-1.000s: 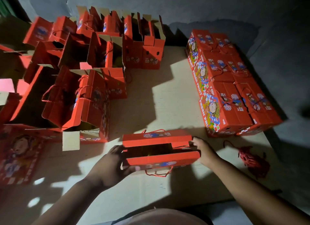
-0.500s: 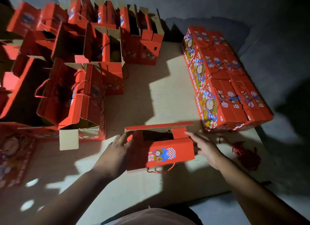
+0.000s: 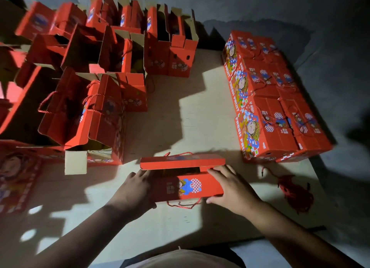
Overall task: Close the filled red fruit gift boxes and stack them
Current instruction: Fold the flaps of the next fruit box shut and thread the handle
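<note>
Pale board floor (image 3: 192,115), open red boxes (image 3: 112,83) at left, closed boxes (image 3: 276,99) at right, one box (image 3: 184,179) near, red cord tangle (image 3: 296,191).

Counts: closed boxes (image 3: 278,99) stacked at 2 o'clock, six tops visible. One half-shut box (image 3: 186,179) at 6 o'clock. Open boxes (image 3: 112,67) at 10 o'clock: roughly ten, blurred. One red cord pile (image 3: 294,189). Two hands.

Right hand (image 3: 234,189) moved onto box (image 3: 192,185) near flap; left hand (image 3: 132,193) now at box side.
</note>
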